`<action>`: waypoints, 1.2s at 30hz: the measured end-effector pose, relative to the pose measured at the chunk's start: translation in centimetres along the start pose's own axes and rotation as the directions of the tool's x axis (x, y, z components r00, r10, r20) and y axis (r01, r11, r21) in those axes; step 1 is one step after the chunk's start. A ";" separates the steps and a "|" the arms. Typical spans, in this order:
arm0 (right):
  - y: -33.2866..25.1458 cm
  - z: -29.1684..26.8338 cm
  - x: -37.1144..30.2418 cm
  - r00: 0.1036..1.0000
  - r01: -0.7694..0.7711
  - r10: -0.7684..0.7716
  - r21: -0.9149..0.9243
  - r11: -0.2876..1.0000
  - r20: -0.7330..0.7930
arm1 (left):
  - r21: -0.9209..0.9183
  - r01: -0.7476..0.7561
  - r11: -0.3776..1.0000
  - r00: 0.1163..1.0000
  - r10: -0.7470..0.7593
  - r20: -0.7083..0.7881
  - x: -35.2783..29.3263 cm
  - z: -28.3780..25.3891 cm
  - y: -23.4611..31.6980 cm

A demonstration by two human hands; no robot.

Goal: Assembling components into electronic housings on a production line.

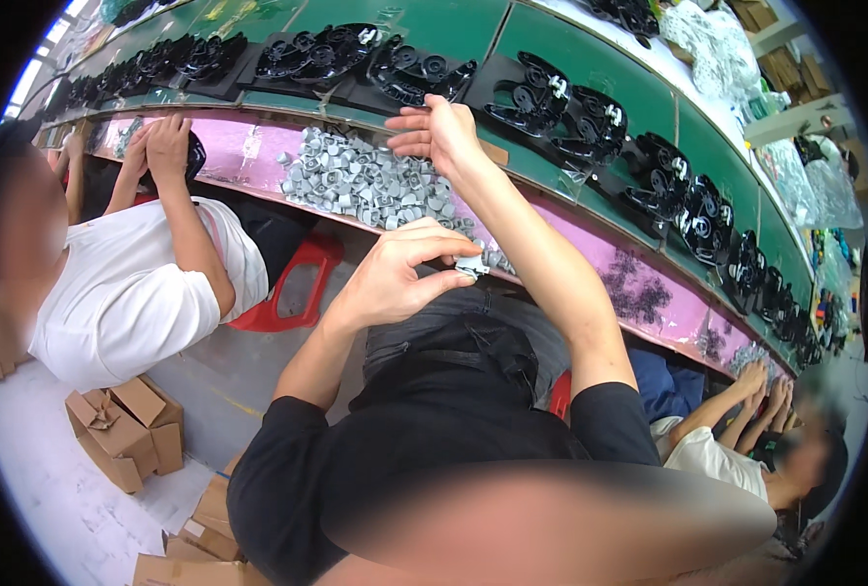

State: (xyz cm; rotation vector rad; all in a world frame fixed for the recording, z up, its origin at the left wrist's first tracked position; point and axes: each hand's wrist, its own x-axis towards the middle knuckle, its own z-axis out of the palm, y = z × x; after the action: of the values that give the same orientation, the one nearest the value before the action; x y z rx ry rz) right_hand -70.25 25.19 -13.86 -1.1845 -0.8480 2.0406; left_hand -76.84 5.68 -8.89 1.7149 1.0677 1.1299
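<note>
My left hand [400,276] is closed, with thumb and fingers pinching a small light-grey plastic cap [471,263] just in front of the bench edge. A dark bit shows at the cap's lower side, too small to make out. Farther out, my right hand [441,137] reaches over the bench, its fingers stretched apart and nothing seen in them. Its fingertips are close to a curved glossy black plastic part [416,73] on the raised green surface. Between and beyond my hands lies a heap of similar grey caps [356,176] on the pink bench top [541,230].
More black parts [590,127] stand in a row along the green conveyor [434,21]. Co-workers sit on both sides, one in a white shirt [150,283] at left. A red stool [302,283] and cardboard boxes [126,430] stand at left. Dark small pieces [634,288] lie right.
</note>
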 end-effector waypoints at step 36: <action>-1.4 -17.3 -18.8 0.959 0.284 -0.268 -0.304 0.909 0.094 | 0.182 -0.123 0.976 0.991 0.113 0.066 7.8 4.3 -2.4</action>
State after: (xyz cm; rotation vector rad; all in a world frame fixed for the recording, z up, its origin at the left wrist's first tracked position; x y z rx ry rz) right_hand -46.95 15.31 -10.18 -1.1044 -1.3263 1.7520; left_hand -71.38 12.98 -10.22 1.9671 1.0767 1.0766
